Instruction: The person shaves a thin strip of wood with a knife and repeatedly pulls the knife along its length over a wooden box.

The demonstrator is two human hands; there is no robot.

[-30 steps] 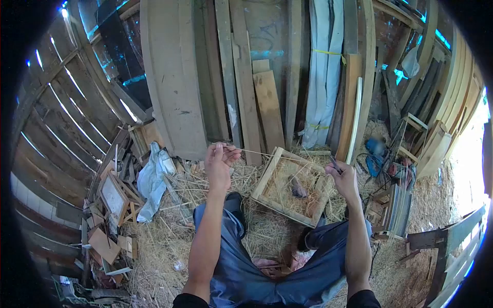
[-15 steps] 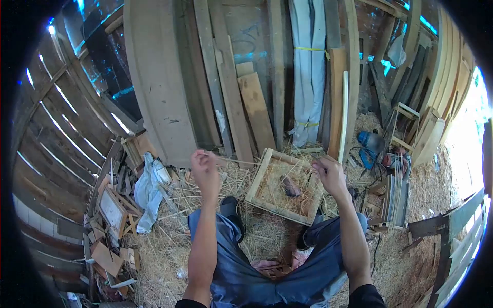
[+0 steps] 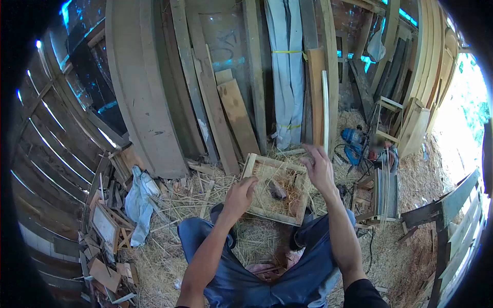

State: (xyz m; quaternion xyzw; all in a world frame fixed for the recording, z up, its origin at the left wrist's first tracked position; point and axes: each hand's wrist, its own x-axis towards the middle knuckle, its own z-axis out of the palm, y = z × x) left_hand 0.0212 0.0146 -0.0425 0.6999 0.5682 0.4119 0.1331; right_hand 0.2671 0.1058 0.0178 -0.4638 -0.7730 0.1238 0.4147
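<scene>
My left hand [image 3: 240,199] is closed at the left side of a square wooden frame [image 3: 272,218], its knuckles overlapping the rim in this view. What its fingers hold, if anything, is hidden. Over the frame's far right corner, my right hand [image 3: 319,170] is raised with its thumb and fingers apart. The frame lies tilted on the ground between my feet. Inside it are straw-like shavings and a dark, blocky piece [image 3: 278,190].
Tall boards [image 3: 141,92] and a white wrapped bundle [image 3: 287,77] lean against the wall ahead. A blue power tool [image 3: 353,136] lies to the right. Wood scraps [image 3: 107,274] and a pale plastic sheet [image 3: 138,205] are on the left; shavings [image 3: 159,262] cover the floor.
The thin strand stretched between my hands no longer shows. My left hand has come down and right to the frame's left side; the right hand's fingers have spread. The view has shifted right.
</scene>
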